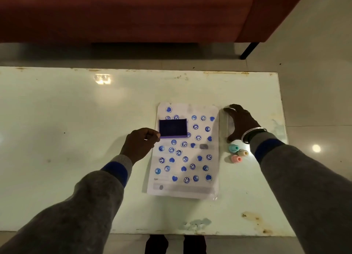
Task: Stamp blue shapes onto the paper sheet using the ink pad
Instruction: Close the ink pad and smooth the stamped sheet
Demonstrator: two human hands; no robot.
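Observation:
A white paper sheet [190, 191] lies on the table, covered with several blue stamped hearts and smiley faces. The dark blue ink pad [173, 127] sits uncovered on the sheet's upper left part. My left hand [140, 144] pinches the pad's lower left corner with curled fingers. Right of the sheet, my right hand [241, 123] arches over a clear plastic lid [227, 124], fingertips down around it. Three small stamps lie on their sides just below that hand: a teal stamp [233, 148], a beige stamp [242, 152] and a pink stamp [236, 159].
The white table [76, 120] is glossy and chipped, with its right edge close to the stamps and its near edge below the sheet. A red-brown sofa [133, 12] stands beyond the far edge. My dark shoes [175, 244] show under the near edge.

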